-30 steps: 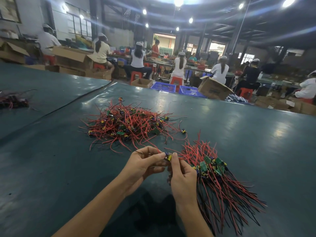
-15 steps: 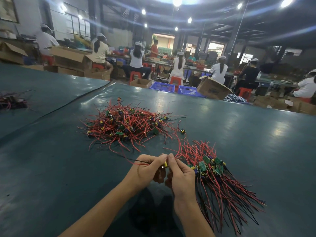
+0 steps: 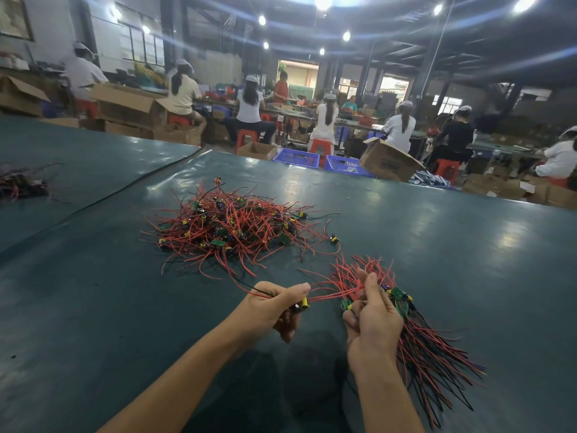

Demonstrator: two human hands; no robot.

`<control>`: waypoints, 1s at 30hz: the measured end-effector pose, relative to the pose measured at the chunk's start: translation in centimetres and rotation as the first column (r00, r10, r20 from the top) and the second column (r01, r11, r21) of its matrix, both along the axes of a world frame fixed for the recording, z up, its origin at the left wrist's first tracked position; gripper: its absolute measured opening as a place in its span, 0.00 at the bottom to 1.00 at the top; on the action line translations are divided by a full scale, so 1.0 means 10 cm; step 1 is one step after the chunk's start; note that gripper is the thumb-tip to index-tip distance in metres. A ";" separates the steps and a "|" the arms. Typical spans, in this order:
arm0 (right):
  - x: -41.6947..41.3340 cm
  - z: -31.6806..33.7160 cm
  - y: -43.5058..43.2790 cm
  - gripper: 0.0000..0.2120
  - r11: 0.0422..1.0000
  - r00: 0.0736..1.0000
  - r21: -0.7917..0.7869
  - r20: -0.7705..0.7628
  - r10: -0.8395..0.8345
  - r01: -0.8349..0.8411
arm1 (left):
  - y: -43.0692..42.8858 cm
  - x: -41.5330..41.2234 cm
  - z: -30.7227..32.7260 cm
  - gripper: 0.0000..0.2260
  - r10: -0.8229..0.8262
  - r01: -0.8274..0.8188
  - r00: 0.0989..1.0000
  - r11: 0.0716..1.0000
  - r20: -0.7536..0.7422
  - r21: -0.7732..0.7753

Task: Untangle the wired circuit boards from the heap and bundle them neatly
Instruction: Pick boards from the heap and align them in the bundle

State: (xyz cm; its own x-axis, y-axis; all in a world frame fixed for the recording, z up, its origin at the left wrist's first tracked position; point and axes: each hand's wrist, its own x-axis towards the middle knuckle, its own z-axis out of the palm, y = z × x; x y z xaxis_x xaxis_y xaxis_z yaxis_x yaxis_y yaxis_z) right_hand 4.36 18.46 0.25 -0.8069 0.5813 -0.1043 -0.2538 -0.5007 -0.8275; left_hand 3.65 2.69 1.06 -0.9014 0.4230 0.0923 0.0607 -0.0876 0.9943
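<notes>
A dark green table [image 3: 437, 245] in a busy workshop is seen from the head view. One circuit board [image 3: 301, 304] is pinched in the left hand [image 3: 274, 307], its red wires stretched rightward to the right hand [image 3: 371, 320], whose curled fingers grip the one bundle [image 3: 421, 339], which is laid slanting down-right. One heap [image 3: 231, 226] lies beyond, touched by neither hand.
</notes>
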 end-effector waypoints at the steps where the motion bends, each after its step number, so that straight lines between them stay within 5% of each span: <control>1: 0.01 0.00 -0.02 0.12 1.000 1.000 0.010 -0.001 0.011 -0.011 | 0.00 0.00 0.00 0.18 0.016 -0.016 1.000 1.000 0.009 0.007; 10: 0.13 -0.09 -0.47 0.12 0.874 0.916 0.276 0.166 0.366 -0.400 | 0.03 -0.04 -0.04 0.24 0.073 -0.073 0.997 0.997 0.000 0.006; 14: 0.11 -0.09 -0.41 0.11 0.915 0.946 0.257 0.169 0.276 -0.312 | 0.02 -0.03 -0.04 0.22 0.026 -0.027 0.999 0.998 -0.020 -0.063; 21: 0.03 0.00 0.00 0.10 0.997 0.995 -0.035 0.068 0.070 -0.068 | -0.02 0.00 0.01 0.18 -0.060 0.060 0.998 0.997 -0.002 -0.045; 30: 0.05 0.02 -0.02 0.14 1.000 1.000 -0.002 -0.017 -0.002 0.002 | -0.07 -0.08 -0.06 0.19 0.034 -0.034 0.997 0.999 0.066 -0.014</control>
